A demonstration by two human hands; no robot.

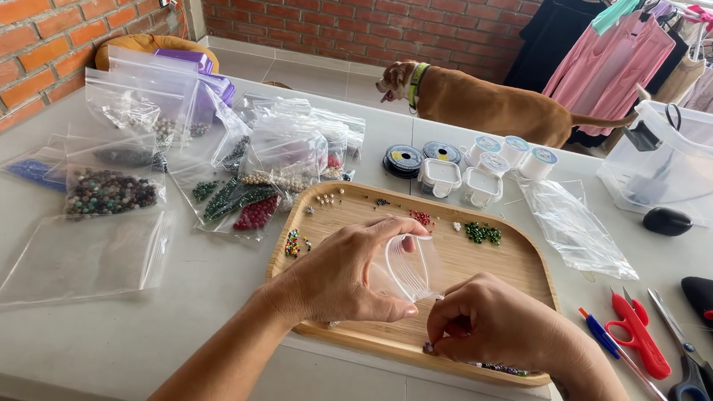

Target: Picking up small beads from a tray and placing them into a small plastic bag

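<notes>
The left hand fingers curl around a small clear bag above the wooden tray, while the right hand fingers pinch beads at its front edge.

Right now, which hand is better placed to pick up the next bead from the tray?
The right hand: its fingers already pinch at beads on the wooden tray. The left hand is busy holding a small clear bag.

This is a home, on a covered patio or utility area used for bead craft. Red brick walls enclose it, a brown dog walks the tiled floor, and laundry hangs on a clothes rack behind the white table.
</notes>
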